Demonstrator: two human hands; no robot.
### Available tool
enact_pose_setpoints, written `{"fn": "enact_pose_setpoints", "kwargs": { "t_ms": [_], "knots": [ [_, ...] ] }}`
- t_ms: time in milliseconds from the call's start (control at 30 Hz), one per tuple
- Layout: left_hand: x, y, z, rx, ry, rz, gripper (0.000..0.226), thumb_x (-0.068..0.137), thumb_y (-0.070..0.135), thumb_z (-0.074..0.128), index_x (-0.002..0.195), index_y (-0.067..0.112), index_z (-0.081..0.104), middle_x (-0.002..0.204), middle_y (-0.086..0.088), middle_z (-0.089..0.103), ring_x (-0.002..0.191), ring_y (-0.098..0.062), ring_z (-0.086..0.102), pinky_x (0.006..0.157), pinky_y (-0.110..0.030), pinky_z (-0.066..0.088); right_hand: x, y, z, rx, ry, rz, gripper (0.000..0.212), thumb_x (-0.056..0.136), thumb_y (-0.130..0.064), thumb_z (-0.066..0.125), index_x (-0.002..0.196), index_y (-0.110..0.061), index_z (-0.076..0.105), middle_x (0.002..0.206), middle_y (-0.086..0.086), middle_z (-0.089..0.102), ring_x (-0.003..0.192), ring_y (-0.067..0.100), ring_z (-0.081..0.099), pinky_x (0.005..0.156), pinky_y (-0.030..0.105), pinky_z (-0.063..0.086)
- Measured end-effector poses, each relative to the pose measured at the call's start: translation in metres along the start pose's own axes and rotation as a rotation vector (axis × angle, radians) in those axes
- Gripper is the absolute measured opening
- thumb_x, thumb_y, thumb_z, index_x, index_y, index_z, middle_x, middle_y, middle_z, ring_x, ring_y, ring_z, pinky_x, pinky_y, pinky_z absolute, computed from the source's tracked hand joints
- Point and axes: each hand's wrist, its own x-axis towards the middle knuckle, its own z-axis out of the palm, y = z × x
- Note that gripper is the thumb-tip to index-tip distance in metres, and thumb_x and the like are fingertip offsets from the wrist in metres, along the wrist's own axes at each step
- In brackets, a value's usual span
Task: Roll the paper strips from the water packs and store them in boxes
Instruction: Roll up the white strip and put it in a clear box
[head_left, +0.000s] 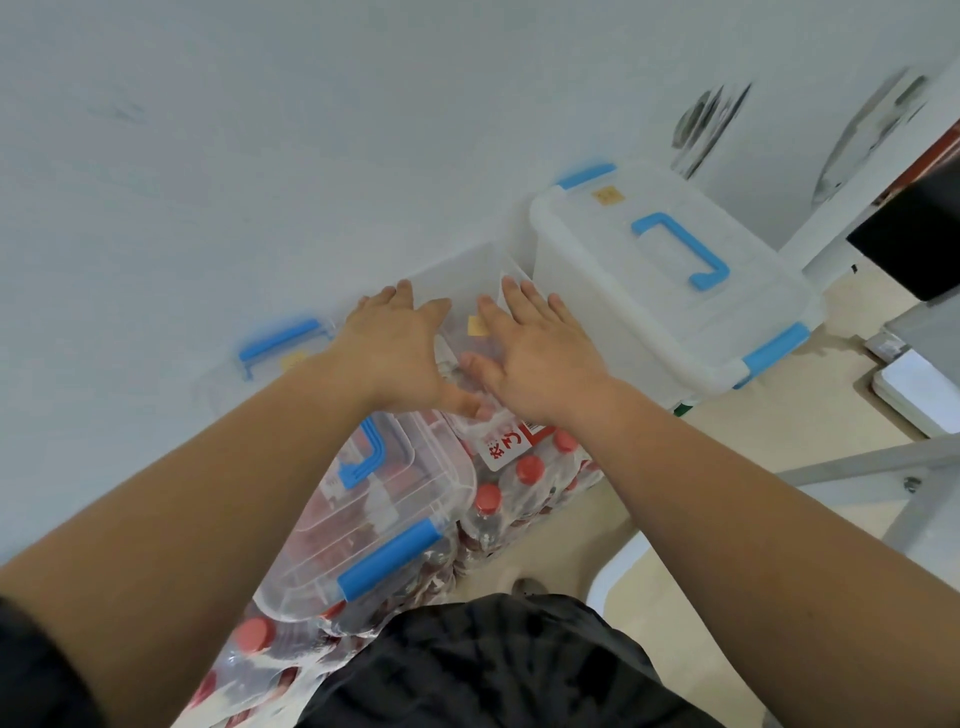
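Reaching forward with the left hand (395, 358) and the right hand (535, 358) side by side, thumbs close together, fingers straight and slightly spread, palms down. Pinching nothing, curling round nothing; simply laid flat on top of the clear box (457, 270) standing against the wall (260, 156), with a closed white box (670, 301) and its blue handle just to the right and a blue latch (280, 335) to the left. Hard to tell through the transparent plastic whether pressing on a lid or on an open rim. Carrying no strip in either hand. Finding the paper strip (506, 447), white with red print, on the water packs (519, 499), on the person's side of the hands, just below the right wrist and partly hidden by it. Running its long axis slantwise, from near-left to far-right, roughly across the line of the right forearm. Leaving the right hand clearly the nearer of the two: by this reading, needing only to draw back toward the body and dip down to reach the strip's end, whereas sending the left would mean crossing under the other arm. Noting a second clear box (415, 467), blue-latched, resting on the packs just left of the strip. Judging the box as the step in hand, with this strip not yet peeled or rolled.
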Motion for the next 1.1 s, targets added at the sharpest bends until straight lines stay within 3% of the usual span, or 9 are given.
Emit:
{"fn": "enact_pose_setpoints", "kwargs": {
  "t_ms": [233,467,633,733,800,967,1100],
  "knots": [
    [0.004,0.002,-0.002,0.053,0.001,0.005,0.144,0.041,0.099,0.055,0.158,0.031,0.006,0.167,-0.014,0.008,0.153,-0.032,0.01,0.124,-0.048,0.013,0.001,0.003,-0.003,0.007,-0.012,0.005,0.085,0.096,-0.073,0.027,0.162,-0.023,0.01,0.171,0.008,0.001,0.158,0.022,-0.002,0.128,0.042,0.0],
    [-0.006,0.001,-0.001,-0.016,0.089,0.008,0.14,0.045,0.098,0.054,0.158,0.029,0.008,0.167,-0.009,0.011,0.154,-0.03,0.011,0.124,-0.051,0.013,0.002,-0.003,-0.009,0.055,0.014,-0.02,0.077,0.099,-0.066,0.028,0.161,-0.021,0.017,0.171,0.011,0.004,0.158,0.025,-0.001,0.128,0.044,0.001],
    [-0.04,-0.011,-0.005,-0.173,0.277,-0.072,0.102,0.074,0.075,0.063,0.155,0.024,0.028,0.16,-0.004,0.033,0.147,-0.025,0.029,0.122,-0.041,0.022,0.008,-0.022,-0.021,0.108,0.036,-0.146,0.068,0.102,-0.06,0.031,0.159,-0.024,0.024,0.171,0.01,0.006,0.158,0.025,-0.001,0.128,0.045,0.001],
    [-0.072,-0.025,-0.004,-0.264,0.469,-0.152,0.063,0.087,0.049,0.066,0.142,0.022,0.05,0.142,-0.002,0.055,0.133,-0.026,0.046,0.112,-0.036,0.033,0.009,-0.045,-0.029,0.217,0.051,-0.236,0.063,0.102,-0.056,0.039,0.155,-0.022,0.036,0.169,0.012,0.014,0.157,0.029,0.004,0.128,0.046,0.004],
    [-0.094,-0.038,0.001,-0.27,0.549,-0.221,0.048,0.089,0.041,0.067,0.132,0.021,0.06,0.133,-0.002,0.062,0.125,-0.027,0.053,0.107,-0.035,0.038,0.007,-0.068,-0.032,0.237,0.053,-0.308,0.06,0.101,-0.053,0.045,0.151,-0.021,0.042,0.168,0.012,0.02,0.157,0.031,0.009,0.127,0.046,0.007],
    [-0.147,-0.091,0.023,-0.317,0.64,-0.372,0.033,0.091,0.033,0.066,0.122,0.02,0.066,0.123,-0.003,0.066,0.12,-0.028,0.056,0.101,-0.036,0.041,-0.003,-0.144,-0.038,0.229,-0.001,-0.448,0.057,0.098,-0.053,0.052,0.146,-0.022,0.049,0.166,0.01,0.025,0.155,0.031,0.016,0.126,0.044,0.013],
    [-0.192,-0.145,0.053,-0.34,0.685,-0.465,0.026,0.094,0.027,0.062,0.118,0.02,0.068,0.122,-0.002,0.067,0.12,-0.028,0.055,0.101,-0.037,0.041,-0.019,-0.21,-0.034,0.143,-0.096,-0.539,0.059,0.098,-0.055,0.05,0.15,-0.027,0.043,0.166,0.005,0.024,0.155,0.028,0.015,0.126,0.041,0.013]
  ]
}}
